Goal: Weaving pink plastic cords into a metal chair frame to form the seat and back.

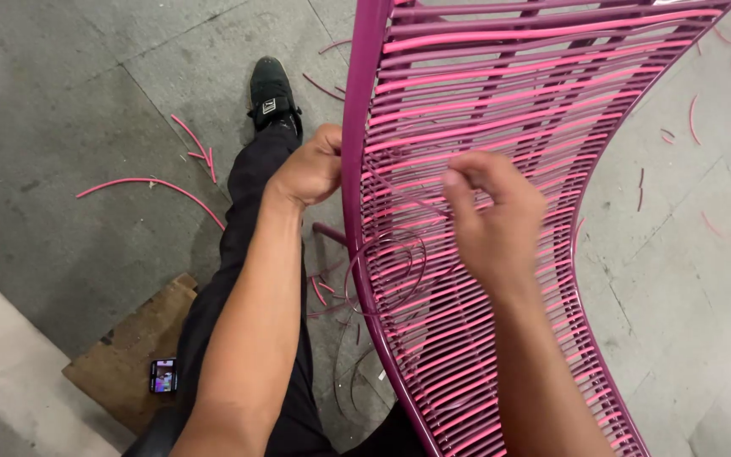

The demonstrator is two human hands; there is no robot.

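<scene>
A curved magenta metal chair frame [355, 127], woven across with pink and purple plastic cords [501, 93], fills the middle and right. My left hand [308, 169] grips the frame's left rail with closed fingers. My right hand [488, 211] rests over the woven cords, fingers pinched on a thin dark purple cord [399, 199]. That cord trails down into loose loops [391, 262] beside the rail.
My leg in black trousers [247, 254] and a black shoe [272, 89] stretch over a grey concrete floor. Cut pink cord scraps [150, 184] lie at left and far right. A phone [162, 375] lies on a wooden block [129, 355] at lower left.
</scene>
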